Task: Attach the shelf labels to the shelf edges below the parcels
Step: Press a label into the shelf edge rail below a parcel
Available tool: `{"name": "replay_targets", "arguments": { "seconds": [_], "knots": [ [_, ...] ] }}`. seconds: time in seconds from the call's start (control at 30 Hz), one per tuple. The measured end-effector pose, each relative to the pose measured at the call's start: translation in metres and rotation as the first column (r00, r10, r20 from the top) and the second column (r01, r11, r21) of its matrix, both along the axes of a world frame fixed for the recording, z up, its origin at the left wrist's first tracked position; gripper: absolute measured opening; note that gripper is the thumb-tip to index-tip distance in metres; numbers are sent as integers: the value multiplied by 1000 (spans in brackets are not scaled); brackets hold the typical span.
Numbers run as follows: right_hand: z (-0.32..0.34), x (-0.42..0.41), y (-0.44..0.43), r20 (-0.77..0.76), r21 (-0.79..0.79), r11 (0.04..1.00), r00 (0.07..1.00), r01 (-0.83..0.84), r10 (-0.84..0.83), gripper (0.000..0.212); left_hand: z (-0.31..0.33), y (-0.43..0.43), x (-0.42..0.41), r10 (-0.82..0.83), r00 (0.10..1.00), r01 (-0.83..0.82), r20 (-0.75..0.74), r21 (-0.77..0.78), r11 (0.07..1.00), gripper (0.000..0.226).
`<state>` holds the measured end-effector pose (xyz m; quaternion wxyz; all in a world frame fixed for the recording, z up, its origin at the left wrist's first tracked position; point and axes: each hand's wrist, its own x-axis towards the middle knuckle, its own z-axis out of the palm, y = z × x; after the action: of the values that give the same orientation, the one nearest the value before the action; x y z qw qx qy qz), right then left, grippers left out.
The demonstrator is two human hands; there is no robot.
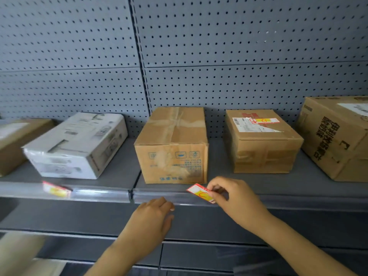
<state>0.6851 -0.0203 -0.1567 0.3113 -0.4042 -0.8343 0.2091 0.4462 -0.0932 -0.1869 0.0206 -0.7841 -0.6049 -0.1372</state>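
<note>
Right hand (229, 198): thumb and fingers pinch a red, white and yellow label (200, 193) by its right end. The label is tilted, with its lower part against the clear edge strip (99, 193) of the shelf, just below the front right corner of the middle box (173, 146). It cannot be told whether the label is seated in the strip.

Left hand (157, 212): holds nothing. The fingers are together and nearly straight, their tips touching the lower lip of the strip, just left of the label.

A second label (56, 190) sits on the strip further left, below the white parcel (77, 144). It is blurred and appears tilted.

Five parcels stand on the shelf, apart from one another:
- a brown box (14, 142) at the far left, cut by the frame;
- the white parcel, set at an angle;
- the middle box, taped along its top;
- a taped box (262, 142) bearing a shipping sticker;
- a large box (338, 136) with black print at the far right.

A grey pegboard (199, 46) rises behind the parcels. A lower shelf (199, 255) of the same grey runs beneath both forearms.
</note>
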Motion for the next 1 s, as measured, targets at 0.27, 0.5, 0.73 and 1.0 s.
{"name": "replay_targets", "arguments": {
  "seconds": [0.27, 0.5, 0.73, 1.0],
  "knots": [
    [-5, -75, -8, 10, -42, 994, 995, 102, -101, 11, -4, 15, -61, -149, 989, 149, -3, -8, 989, 27],
    [-7, -89, -9, 52, -49, 979, 980, 196, -194, 13, -15, 41, -62, -215, 975, 210, -57, -79, 975, 49],
    [-8, -92, 0, 37, -59, 974, 976, 217, -215, 13, -20, 42, -60, -245, 970, 244, -7, -21, 969, 30],
    [-23, -103, 11, 71, -47, 982, 981, 183, -180, 13, -24, 34, -61, -267, 964, 267, 9, -24, 963, 36]
  ]
}}
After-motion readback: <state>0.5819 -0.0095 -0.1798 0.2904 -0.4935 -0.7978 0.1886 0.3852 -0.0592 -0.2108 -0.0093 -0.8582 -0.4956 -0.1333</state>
